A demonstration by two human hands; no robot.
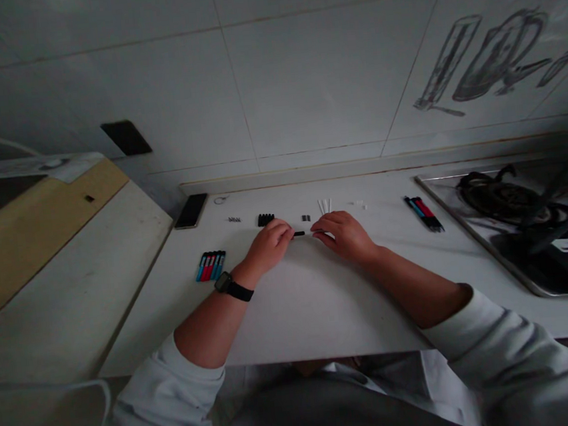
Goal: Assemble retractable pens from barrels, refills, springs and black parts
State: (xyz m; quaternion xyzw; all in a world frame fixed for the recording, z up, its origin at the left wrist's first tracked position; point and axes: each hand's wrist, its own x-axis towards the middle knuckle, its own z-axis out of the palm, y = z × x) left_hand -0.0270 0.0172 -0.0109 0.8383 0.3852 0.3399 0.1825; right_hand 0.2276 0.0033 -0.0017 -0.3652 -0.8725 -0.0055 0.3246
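Observation:
My left hand (268, 246) pinches a short black pen part (299, 233) that points right, toward my other hand. Across a small gap, my right hand (345, 236) is closed, fingertips together on something thin and too small to make out. Just beyond my left hand lies a row of black pen parts (265, 219). Thin white pen refills (324, 206) lie behind my right hand, and small dark grips (305, 217) sit between the two. Small springs (234, 220) are farther left. Blue and red pen barrels (211, 265) lie side by side near my left wrist.
Several pens (423, 213) lie at the right, beside a gas stove (515, 217). A phone (191, 211) rests at the back left, near a ring (220, 200). Tiny white pieces (361, 204) lie right of the refills. A tiled wall (312, 90) bounds the white counter (318, 310).

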